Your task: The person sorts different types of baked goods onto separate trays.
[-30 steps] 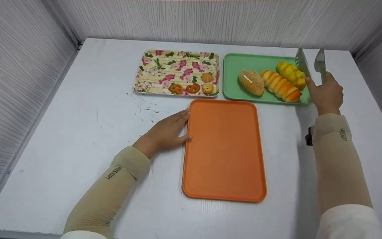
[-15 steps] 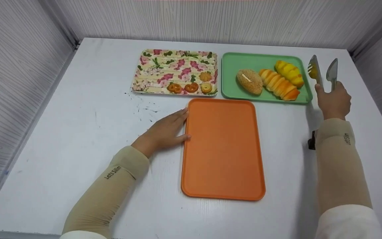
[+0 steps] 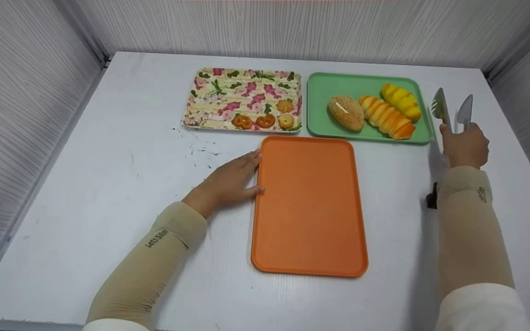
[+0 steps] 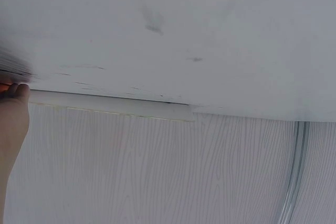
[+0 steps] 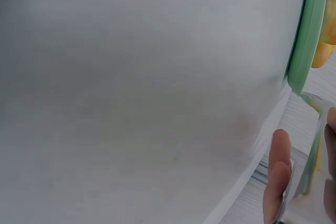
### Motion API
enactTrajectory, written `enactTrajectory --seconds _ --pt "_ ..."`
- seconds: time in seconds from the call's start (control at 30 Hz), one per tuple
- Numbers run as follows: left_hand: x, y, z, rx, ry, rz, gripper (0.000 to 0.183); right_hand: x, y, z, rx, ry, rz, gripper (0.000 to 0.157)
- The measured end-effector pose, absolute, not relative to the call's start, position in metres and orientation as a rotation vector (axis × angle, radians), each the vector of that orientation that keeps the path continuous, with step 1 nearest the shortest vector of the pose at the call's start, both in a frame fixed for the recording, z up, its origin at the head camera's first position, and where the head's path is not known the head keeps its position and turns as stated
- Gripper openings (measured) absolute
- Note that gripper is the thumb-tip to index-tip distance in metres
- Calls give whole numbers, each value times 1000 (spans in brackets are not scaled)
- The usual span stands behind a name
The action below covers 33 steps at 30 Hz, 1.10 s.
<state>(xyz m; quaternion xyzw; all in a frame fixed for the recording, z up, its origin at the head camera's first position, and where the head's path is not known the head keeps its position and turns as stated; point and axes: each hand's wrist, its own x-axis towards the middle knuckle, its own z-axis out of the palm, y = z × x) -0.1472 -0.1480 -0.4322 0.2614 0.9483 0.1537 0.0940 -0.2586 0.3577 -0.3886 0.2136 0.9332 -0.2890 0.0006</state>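
Observation:
In the head view my left hand (image 3: 228, 181) rests against the left rim of an orange tray (image 3: 310, 207), fingers straight, thumb over the edge. My right hand (image 3: 465, 146) grips metal serving tongs (image 3: 441, 110) whose two arms stand apart with nothing between them. The tongs are just right of a green tray (image 3: 334, 85). On that tray lie a seeded bun (image 3: 346, 113), a ridged golden bread roll (image 3: 387, 117) and a yellow bread (image 3: 401, 101). In the right wrist view, fingers (image 5: 278, 171) wrap the shiny tongs (image 5: 315, 182) beside the green tray's edge (image 5: 310, 30).
A floral tray (image 3: 214, 99) stands back left of the green tray, bearing two pretzels (image 3: 265, 121) and two cookies (image 3: 285, 121). Grey wood-grain walls (image 3: 292, 32) enclose the white table (image 3: 108, 184) at the back and sides.
My right hand has moved right and then a little nearer with the tongs, away from the breads on the green tray. My left hand stays at the orange tray.

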Motion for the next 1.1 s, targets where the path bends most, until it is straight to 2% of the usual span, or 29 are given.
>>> enactTrajectory --seconds 0.4,1.1 --pt "-148 -147 -430 772 2817 440 83 -262 363 -396 643 2918 -935 90" --pt "-147 -147 -431 777 2810 440 83 -253 363 -400 538 2829 -996 98"
